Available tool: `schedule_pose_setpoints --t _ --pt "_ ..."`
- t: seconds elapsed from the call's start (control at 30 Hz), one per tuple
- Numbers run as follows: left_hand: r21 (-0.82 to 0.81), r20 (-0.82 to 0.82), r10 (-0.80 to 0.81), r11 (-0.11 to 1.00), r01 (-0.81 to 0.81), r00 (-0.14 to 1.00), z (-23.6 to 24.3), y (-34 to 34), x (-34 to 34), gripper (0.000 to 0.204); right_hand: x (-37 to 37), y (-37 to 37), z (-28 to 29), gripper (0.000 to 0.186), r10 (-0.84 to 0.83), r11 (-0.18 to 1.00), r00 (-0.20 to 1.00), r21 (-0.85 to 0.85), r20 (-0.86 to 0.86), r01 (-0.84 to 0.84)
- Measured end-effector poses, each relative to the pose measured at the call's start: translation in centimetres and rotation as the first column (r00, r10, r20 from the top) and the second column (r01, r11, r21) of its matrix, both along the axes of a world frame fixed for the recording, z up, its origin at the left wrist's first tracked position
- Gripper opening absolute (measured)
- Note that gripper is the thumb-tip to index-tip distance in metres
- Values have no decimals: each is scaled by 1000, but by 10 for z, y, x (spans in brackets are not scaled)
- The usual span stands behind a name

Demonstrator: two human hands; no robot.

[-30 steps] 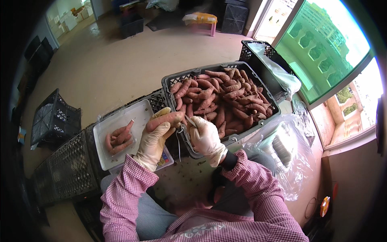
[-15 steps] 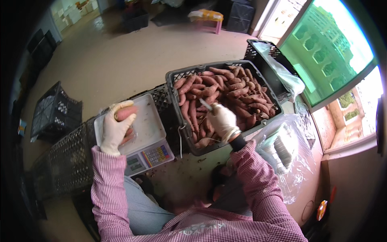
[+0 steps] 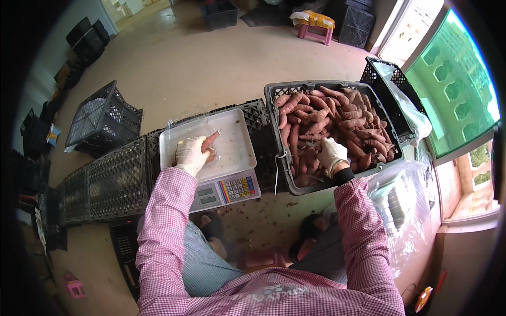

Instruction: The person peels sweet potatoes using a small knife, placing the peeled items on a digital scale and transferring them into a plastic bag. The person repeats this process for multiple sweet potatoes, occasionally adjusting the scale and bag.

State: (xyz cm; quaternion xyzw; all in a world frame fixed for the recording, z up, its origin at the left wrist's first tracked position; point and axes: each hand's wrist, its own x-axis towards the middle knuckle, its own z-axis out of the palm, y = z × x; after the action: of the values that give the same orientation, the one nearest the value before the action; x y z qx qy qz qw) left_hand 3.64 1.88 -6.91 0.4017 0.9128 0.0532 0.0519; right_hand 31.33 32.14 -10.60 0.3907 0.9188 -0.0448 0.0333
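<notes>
My left hand (image 3: 191, 152), in a whitish glove, is closed around a reddish sweet potato (image 3: 211, 140) above the white tray of a digital scale (image 3: 237, 121). Part of a second sweet potato shows just below it, beside a clear plastic bag. To the right, a black crate (image 3: 270, 97) is heaped with sweet potatoes (image 3: 316, 113). My gloved right hand (image 3: 332, 155) reaches into the crate's near side with its fingers curled. What it grips, if anything, is hidden; no blade shows there now.
Upturned black crates (image 3: 118, 171) support the scale. A second black crate (image 3: 392, 95) with plastic in it stands behind the full one, near the green window (image 3: 453, 89). Clear plastic packaging (image 3: 406, 205) lies at my right. Another crate (image 3: 105, 118) sits at far left.
The view has swung left. My left hand has turned over and lowered with the sweet potato toward the tray. My right hand has moved deeper into the crate; the blade-like tool it held is out of sight.
</notes>
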Motion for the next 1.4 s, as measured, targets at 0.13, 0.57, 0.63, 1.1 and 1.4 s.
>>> schedule_pose_setpoints --t 0.13,0.57,0.63,1.1,1.4 --pt "386 31 112 915 -115 993 7 5 -8 31 13 0 1 34 32 999 994 -36 -103 -36" --pt "520 -83 144 851 -81 986 0 -51 -62 25 23 18 0 32 -55 998 998 27 16 55" --pt "611 -116 353 762 -214 928 19 -66 -76 24 20 24 1 45 -98 995 994 -37 -38 97" --pt "413 126 142 892 -182 982 25 -18 -20 23 18 42 5 50 -326 850 873 -517 -362 103" --pt "769 333 -594 621 155 732 58 67 111 69 -9 -53 104 24 -510 426 543 -745 -667 -514"
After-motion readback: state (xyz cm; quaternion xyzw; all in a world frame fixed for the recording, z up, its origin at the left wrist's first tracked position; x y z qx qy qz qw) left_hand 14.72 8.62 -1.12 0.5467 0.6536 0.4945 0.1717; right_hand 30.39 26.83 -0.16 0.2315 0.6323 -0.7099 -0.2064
